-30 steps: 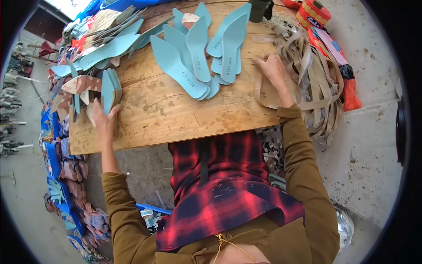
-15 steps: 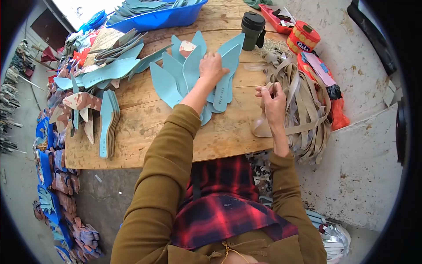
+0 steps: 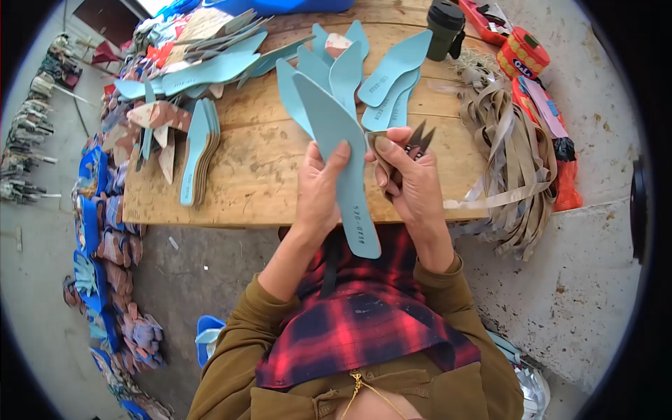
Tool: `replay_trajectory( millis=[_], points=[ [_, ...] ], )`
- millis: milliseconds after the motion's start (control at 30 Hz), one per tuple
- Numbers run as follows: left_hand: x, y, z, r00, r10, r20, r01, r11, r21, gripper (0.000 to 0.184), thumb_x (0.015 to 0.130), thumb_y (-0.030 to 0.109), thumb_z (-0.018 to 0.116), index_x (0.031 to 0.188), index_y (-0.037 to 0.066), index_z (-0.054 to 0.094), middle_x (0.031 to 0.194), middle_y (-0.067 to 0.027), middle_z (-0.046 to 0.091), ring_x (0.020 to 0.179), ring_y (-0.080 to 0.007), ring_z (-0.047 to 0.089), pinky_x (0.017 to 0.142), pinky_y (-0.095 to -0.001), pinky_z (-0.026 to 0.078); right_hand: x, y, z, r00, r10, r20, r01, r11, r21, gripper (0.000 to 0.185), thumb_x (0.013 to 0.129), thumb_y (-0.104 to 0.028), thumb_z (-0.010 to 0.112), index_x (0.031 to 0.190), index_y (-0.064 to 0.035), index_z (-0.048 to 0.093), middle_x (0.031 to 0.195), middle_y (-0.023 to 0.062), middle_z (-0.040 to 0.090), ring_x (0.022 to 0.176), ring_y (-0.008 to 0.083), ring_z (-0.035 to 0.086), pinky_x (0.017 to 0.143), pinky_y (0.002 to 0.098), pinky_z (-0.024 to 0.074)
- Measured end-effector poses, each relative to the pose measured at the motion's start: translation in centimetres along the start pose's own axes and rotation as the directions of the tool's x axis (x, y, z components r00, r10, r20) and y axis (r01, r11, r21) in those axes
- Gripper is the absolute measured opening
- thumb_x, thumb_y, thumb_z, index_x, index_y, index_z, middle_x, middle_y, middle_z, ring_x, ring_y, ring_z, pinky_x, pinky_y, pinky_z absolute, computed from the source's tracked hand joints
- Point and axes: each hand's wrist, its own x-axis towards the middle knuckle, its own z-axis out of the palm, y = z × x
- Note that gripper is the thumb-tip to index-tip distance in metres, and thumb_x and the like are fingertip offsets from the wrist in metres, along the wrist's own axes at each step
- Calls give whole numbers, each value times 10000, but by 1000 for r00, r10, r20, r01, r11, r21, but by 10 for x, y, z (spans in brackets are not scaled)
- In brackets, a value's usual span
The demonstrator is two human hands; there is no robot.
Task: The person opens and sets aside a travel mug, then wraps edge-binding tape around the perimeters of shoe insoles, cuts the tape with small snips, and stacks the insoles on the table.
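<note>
My left hand [image 3: 320, 185] is closed on a light blue insole [image 3: 343, 168] with printed digits, thumb on its face. The insole slants in front of me over the table's near edge. Close beside it, my right hand [image 3: 413, 171] is closed around small snips [image 3: 420, 140], their dark pointed blades sticking up past the fingers. Thumb and fingers of that hand also pinch a tan strip [image 3: 378, 150] near the insole's edge; most of it is hidden. Beyond the hands lie more blue insoles [image 3: 397, 66], overlapping in a loose fan.
A tan strap bundle [image 3: 514, 154] hangs over the right edge of the wooden table [image 3: 252, 168]. A neat insole stack [image 3: 199, 154] and a mixed pile [image 3: 189, 80] lie left. At the back are a dark cup [image 3: 444, 31], a red-yellow tin [image 3: 523, 54] and a blue tub [image 3: 287, 5].
My left hand has drawn back from the fanned insoles and now holds one near my body. My right hand has moved left from the straps to meet it. The view has shifted.
</note>
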Motion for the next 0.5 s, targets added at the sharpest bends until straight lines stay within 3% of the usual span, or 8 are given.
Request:
replay_trajectory(
  millis=[133, 233, 367, 467, 500],
  points=[
    [-19, -16, -11, 998, -55, 4, 55, 993, -101, 254, 929, 212, 645, 1058, 63, 484, 948, -35, 621, 778, -80, 591, 671, -234, 494, -9, 16, 4, 995, 93, -26, -91, 993, 70, 123, 877, -148, 695, 938, -63, 631, 683, 17, 603, 475, 65, 509, 381, 188, 298],
    [-24, -23, -16, 997, -70, 44, 73, 994, -82, 254, 925, 203, 652, 1052, 64, 482, 947, -32, 616, 785, -77, 589, 666, -226, 491, -16, 25, 0, 995, 73, -72, -65, 992, 108, 118, 873, -145, 700, 911, -52, 638, 681, 4, 594, 474, 62, 493, 384, 192, 302],
    [-32, -21, -6, 998, -15, -56, 16, 999, 29, 252, 919, 193, 661, 1041, 64, 483, 943, -22, 607, 796, -65, 577, 666, -214, 484, -22, 26, -3, 995, 27, -91, -22, 999, 50, 112, 878, -140, 696, 879, -38, 649, 667, -8, 576, 487, 39, 467, 408, 193, 320],
    [-34, -22, -5, 997, 65, -48, -55, 981, 186, 238, 919, 173, 658, 1054, 60, 498, 952, -9, 599, 823, -56, 561, 698, -212, 475, -26, 24, -1, 975, -204, -88, 140, 871, -471, 135, 906, -146, 664, 853, -26, 633, 650, -32, 530, 519, 16, 425, 440, 193, 325],
    [-36, -24, -6, 997, 77, -24, -68, 964, 258, 248, 920, 161, 655, 1086, 54, 504, 964, -5, 599, 845, -56, 559, 720, -215, 475, -23, 25, -6, 966, -252, -55, 182, 817, -546, 155, 914, -155, 653, 836, -26, 620, 652, -39, 513, 532, 12, 412, 446, 197, 320]
  ],
)
